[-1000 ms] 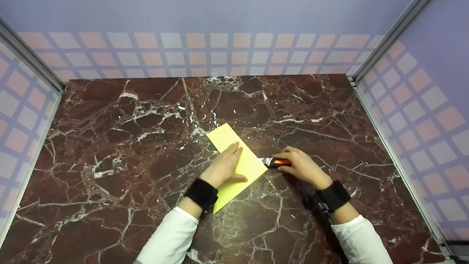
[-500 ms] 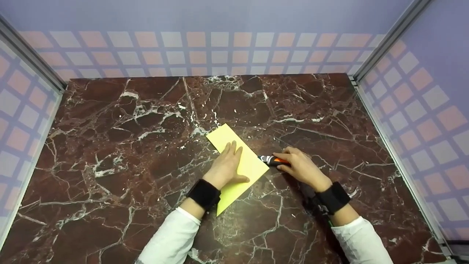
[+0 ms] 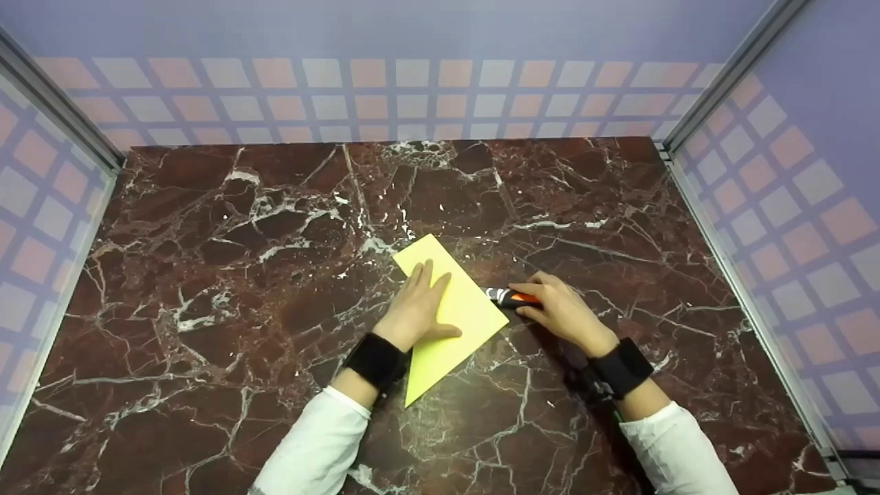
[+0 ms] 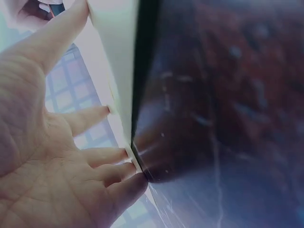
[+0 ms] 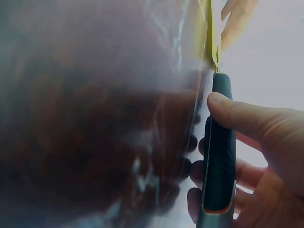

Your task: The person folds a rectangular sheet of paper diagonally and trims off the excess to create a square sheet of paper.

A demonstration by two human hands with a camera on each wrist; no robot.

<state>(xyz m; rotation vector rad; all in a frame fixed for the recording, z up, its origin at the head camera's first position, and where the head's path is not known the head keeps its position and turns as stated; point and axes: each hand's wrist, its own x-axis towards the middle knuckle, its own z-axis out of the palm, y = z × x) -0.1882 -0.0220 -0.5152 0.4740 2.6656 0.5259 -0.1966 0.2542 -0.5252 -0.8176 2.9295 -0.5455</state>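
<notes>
A folded sheet of yellow paper (image 3: 464, 326) lies on the table with a pointed corner toward the person. My left hand (image 3: 412, 309) rests on it, fingers spread and nearly straight; the left wrist view shows those fingertips touching the paper (image 4: 116, 47) close to its edge. From the right, my right hand (image 3: 567, 313) grips a utility knife (image 3: 514, 298) with a black and orange handle. The knife's front end meets the paper's right edge, and its tip is hidden there. In the right wrist view the thumb lies along the knife handle (image 5: 221, 164), fingers curled beneath.
The dark red marble-patterned tabletop (image 3: 206, 275) has white veins and small pale specks. Panels with pink and white squares, such as the back wall (image 3: 440, 82), enclose it behind and at both sides.
The paper has shifted slightly right and toward the person. My left hand has spread its fingers and moved a little left over it. The knife has edged slightly left against the paper's edge.
</notes>
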